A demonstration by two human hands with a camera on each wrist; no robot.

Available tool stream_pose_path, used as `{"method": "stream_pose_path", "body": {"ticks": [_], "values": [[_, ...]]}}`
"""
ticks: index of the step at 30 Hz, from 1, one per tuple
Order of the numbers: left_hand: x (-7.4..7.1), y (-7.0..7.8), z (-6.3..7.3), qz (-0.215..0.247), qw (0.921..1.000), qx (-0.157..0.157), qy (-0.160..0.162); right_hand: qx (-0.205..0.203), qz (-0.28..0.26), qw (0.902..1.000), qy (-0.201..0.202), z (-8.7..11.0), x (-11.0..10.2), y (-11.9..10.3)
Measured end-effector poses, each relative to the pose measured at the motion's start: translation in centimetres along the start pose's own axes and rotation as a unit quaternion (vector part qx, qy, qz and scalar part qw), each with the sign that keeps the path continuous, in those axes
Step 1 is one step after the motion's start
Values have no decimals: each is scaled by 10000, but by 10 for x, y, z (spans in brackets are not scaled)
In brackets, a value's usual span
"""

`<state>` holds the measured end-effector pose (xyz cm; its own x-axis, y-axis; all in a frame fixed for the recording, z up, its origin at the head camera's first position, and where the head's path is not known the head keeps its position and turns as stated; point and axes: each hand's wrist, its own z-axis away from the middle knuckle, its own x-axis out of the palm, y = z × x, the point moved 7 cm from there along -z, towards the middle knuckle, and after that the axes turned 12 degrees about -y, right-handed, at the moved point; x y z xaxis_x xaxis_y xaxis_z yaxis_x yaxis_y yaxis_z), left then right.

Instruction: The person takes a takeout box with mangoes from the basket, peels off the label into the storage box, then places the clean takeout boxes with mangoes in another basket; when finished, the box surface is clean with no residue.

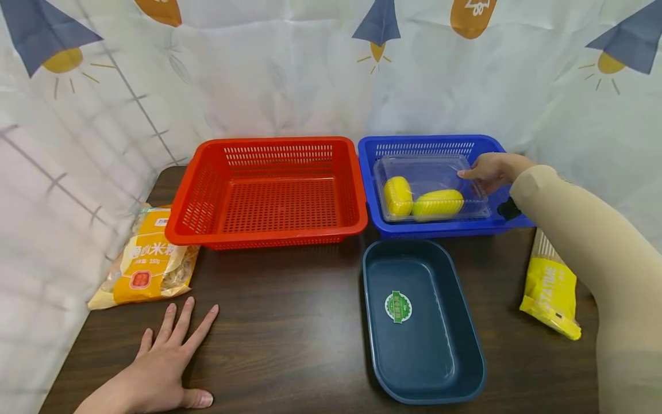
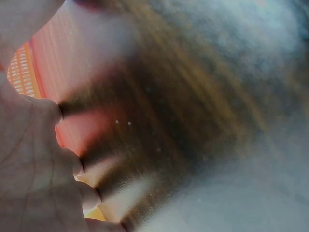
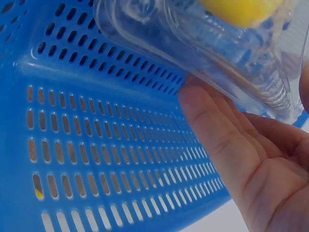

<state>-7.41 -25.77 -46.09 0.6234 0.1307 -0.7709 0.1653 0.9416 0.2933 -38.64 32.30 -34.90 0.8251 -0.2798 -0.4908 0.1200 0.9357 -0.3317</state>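
My right hand (image 1: 488, 171) reaches into the blue basket (image 1: 369, 172) and grips the right side of a clear plastic food box (image 1: 429, 167). The thumb lies over the box's top edge; in the right wrist view the fingers (image 3: 212, 121) are under its side, close to the slotted basket wall. Inside the box are two yellow rounded pieces, one upright at the left (image 1: 397, 196) and one lying lengthwise (image 1: 438, 203). My left hand (image 1: 160, 368) rests palm down on the dark wooden table (image 1: 279, 322), fingers spread, holding nothing.
A red basket (image 1: 266, 238) stands left of the blue one. In front is a dark teal tray (image 1: 424, 351) with a green sticker. An orange-and-clear food bag (image 1: 147, 253) lies at the left, a yellow packet (image 1: 550, 293) at the right. A patterned curtain (image 1: 279, 75) hangs behind.
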Motion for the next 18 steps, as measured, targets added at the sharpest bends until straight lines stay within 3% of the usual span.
{"method": "stream_pose_path", "body": {"ticks": [4,9,13,16,18], "values": [[-3,2,-1,-27,10000,0,8,45,-130,9998,106,3,-3,5],[-5,5,-4,-118,9999,-45,-72,-253,-366,9987,246,15,-6,9],[-6,5,-8,-181,9995,-57,-245,-507,88,9920,1155,32,-10,5],[-17,9,-10,-270,9993,10,-248,-605,525,9743,2103,47,-14,-1],[-34,17,-10,-281,9995,147,-88,-686,638,9603,2626,57,-15,-5]]}}
